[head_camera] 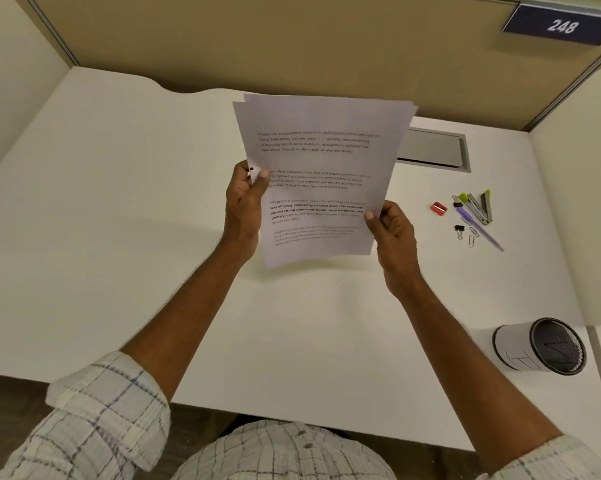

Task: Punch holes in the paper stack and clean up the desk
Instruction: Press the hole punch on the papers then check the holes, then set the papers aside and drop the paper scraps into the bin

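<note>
The white desk (119,202) fills most of the view, walled by tan partition panels (257,39); a dark plate reading 248 (562,26) sits on the back panel, up and to the right of the paper stack.

The paper stack (323,174) is held up off the desk, above its middle, printed side toward the camera. Its long axis runs away from the person, leaning slightly to the left at the top, with the text lines crossing the sheets and reading upright from the wearer's side. The sheets are not squared: a rear sheet's corner and edge show past the front one at the top left.

The left hand (243,206) grips the stack's left edge about halfway down, thumb pressed on the printed face and fingers curled behind. The right hand (392,233) pinches the stack's lower right edge the same way, thumb on front, fingers folded behind.

Behind the stack's right edge lies a grey recessed cable hatch (434,148). Well to the lower right of the stack, near the desk's corner, a black mesh cup (541,346) lies tipped on its side, its mouth facing right.

Right of the stack, a small cluster rests on the desk: a grey and green hole punch (481,206), a purple pen (479,228), a red sharpener (438,208), two black binder clips (459,230) and some paper clips (472,237).
</note>
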Available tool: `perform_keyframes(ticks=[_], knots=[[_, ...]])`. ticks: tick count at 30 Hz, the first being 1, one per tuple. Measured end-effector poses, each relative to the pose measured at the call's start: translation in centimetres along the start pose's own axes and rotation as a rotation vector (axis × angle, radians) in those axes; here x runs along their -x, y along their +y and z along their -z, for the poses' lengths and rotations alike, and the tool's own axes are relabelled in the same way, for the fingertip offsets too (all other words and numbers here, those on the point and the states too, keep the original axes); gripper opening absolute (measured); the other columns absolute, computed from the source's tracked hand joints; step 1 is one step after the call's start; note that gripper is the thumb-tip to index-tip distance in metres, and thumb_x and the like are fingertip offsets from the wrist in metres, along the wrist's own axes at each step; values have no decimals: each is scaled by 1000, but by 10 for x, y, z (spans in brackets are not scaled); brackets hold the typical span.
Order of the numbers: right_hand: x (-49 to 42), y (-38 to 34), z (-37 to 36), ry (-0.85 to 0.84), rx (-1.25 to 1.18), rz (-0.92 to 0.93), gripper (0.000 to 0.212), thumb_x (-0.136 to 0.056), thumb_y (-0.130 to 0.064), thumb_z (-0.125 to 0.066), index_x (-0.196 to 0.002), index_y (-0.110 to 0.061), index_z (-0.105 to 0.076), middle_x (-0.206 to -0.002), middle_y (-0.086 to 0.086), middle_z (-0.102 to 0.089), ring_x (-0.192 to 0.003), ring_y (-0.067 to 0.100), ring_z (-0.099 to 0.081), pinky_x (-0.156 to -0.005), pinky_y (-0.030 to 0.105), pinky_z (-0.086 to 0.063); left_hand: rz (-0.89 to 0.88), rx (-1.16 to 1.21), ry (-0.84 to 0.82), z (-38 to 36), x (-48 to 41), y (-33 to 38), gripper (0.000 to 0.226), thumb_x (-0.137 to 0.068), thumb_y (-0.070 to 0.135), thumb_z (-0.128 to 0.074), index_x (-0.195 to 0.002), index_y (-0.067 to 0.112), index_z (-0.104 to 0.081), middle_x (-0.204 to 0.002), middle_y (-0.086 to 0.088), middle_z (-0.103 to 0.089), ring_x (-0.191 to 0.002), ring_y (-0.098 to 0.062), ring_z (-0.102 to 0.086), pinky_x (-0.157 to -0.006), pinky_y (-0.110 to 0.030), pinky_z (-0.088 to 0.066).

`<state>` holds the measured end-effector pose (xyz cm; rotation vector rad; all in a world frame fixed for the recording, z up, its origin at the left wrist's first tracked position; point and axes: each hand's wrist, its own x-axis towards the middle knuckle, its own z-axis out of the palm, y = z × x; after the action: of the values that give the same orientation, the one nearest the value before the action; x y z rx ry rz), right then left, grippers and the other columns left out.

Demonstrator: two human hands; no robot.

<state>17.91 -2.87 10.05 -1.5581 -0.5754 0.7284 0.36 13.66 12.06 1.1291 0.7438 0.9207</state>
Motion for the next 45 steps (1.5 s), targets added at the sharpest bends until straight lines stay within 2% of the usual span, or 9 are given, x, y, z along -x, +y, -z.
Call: perform_keyframes(ticks=[6,9,14,19,23,26,32,38,45], knots=[[13,41,-24,-136,97,-184,18,-99,-16,-64,-117,-12,-65,-109,-3,-76,-91,11,-70,-78,30,-53,206,-88,210,45,-20,-4,18,-102,15,-59,-119,13,-60,-123,-10,-71,-106,-25,-70,-89,-40,-60],[31,63,-40,-239,83,-268,23,-97,-15,-67,-119,-16,-65,-113,4,-75,-105,26,-72,-92,44,-56,281,-176,251,75,-26,-9,21,-101,16,-60,-123,15,-62,-117,-4,-72,-101,-19,-69,-86,-37,-59],[52,82,-62,-326,71,-328,25,-94,-15,-70,-117,-22,-66,-107,3,-75,-99,17,-71,-92,31,-56,369,-268,315,124,-34,-17,16,-99,16,-63,-115,17,-63,-111,-3,-70,-98,-20,-66,-87,-36,-56],[71,102,-66,-236,382,-108,15,-97,-10,-64,-107,-20,-70,-101,-14,-74,-93,1,-68,-84,13,-49,440,-380,328,182,-50,-26,18,-98,12,-64,-115,16,-63,-129,-13,-68,-105,-24,-66,-102,-43,-54],[88,122,-44,-234,780,268,20,-98,-7,-59,-109,-20,-70,-110,-11,-69,-106,6,-62,-94,25,-49,479,-536,352,223,-67,-34,30,-97,14,-65,-127,8,-62,-135,-17,-65,-107,-28,-62,-102,-41,-50],[102,137,-30,-332,931,412,27,-104,-20,-51,-128,-20,-65,-138,-7,-60,-134,10,-50,-115,35,-39,485,-625,360,239,-79,-37,37,-97,18,-65,-133,9,-59,-137,-14,-63,-114,-30,-62,-96,-36,-48],[113,155,-20,-385,1263,425,65,-107,-47,-39,-161,-16,-21,-170,0,-11,-158,20,-10,-127,49,-15,396,-832,371,243,-87,-47,44,-98,18,-62,-140,6,-54,-135,-14,-63,-119,-32,-62,-99,-40,-51],[99,157,-28,-162,1334,203,83,-102,-62,-33,-163,-13,-5,-171,5,0,-158,26,-1,-127,49,-7,48,-1125,377,214,-75,-60,57,-94,8,-56,-149,2,-41,-150,-17,-47,-140,-37,-42,-119,-46,-31],[62,152,-42,1,1261,57,92,-99,-70,-31,-162,-14,4,-171,2,7,-158,21,5,-128,46,-6,-161,-1250,-151,118,-30,-102,48,-103,16,-52,-150,6,-47,-159,-11,-43,-152,-28,-33,-128,-49,-16]])
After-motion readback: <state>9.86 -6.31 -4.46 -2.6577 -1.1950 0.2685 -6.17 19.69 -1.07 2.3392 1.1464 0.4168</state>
